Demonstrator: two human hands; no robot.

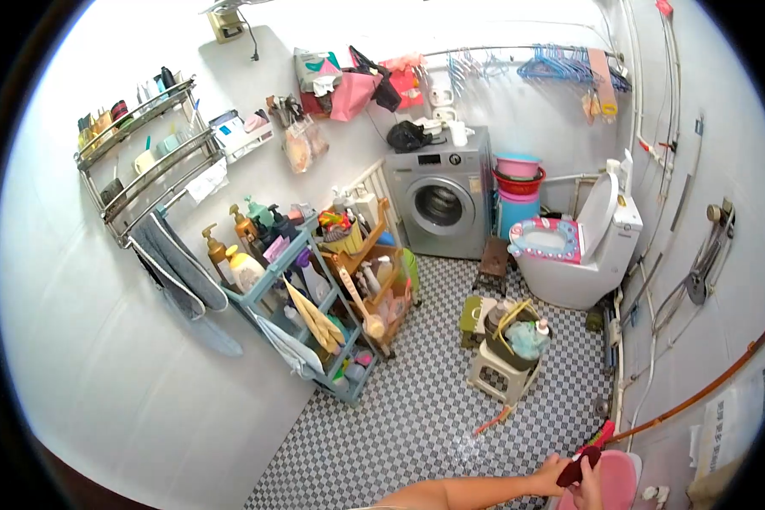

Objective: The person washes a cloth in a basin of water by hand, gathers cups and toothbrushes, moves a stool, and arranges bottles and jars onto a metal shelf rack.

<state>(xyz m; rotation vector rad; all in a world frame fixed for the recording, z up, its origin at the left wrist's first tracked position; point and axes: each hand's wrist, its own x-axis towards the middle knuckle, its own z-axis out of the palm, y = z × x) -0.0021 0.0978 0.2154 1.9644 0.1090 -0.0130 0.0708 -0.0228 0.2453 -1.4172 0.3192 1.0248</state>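
Here, lower right of frame: dark-red item [575,472], long axis slanting lower left to upper right, between left hand [549,476] and right hand [588,491], both closed on it, neither nearer; pink basin [620,481], alongside at right. Beyond: pale stool [491,375]. Farthest, upper centre: grey washing machine [440,202].

Across from me I see a grey washing machine [438,204], with stacked basins [518,183] between it and the toilet [561,274]. Blue hangers [561,68] hang higher up; to my left, a grey towel [175,263] drapes.
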